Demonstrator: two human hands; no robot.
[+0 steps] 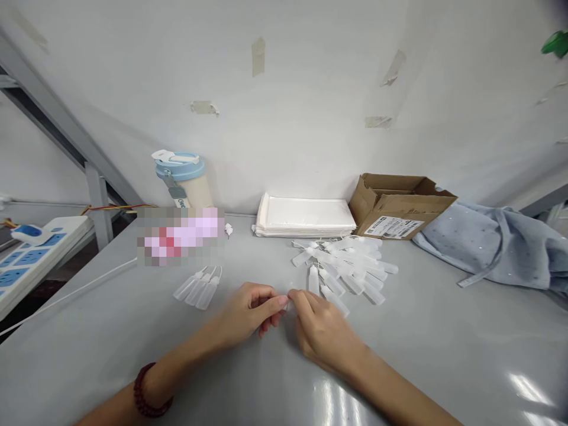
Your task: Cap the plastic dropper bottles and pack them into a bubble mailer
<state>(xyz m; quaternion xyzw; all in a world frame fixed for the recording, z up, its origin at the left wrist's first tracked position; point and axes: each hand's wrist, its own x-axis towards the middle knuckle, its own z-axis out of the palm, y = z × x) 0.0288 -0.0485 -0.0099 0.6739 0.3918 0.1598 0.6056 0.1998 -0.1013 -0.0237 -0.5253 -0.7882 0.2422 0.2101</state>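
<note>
My left hand (261,307) is closed, its thumb and fingertips pinching a small whitish translucent piece (286,305) that is mostly hidden. Meeting it from the other side, my right hand (322,328) is closed too, thumb and index finger pressed together at the same piece. Just beyond my right hand lies a loose pile of small translucent plastic bottles (350,266) with thin white tips or loops. Three similar bottles (197,290) lie side by side to the left of my left hand, their thin loops pointing away from me.
Along the wall stand a blue-lidded cup (190,183), a stack of white flat packets (306,216) and an open cardboard box (394,207). Blue-grey cloth (488,248) lies at right. A pixelated pink object (181,236), a white cable (75,293) and a power strip (39,254) are at left.
</note>
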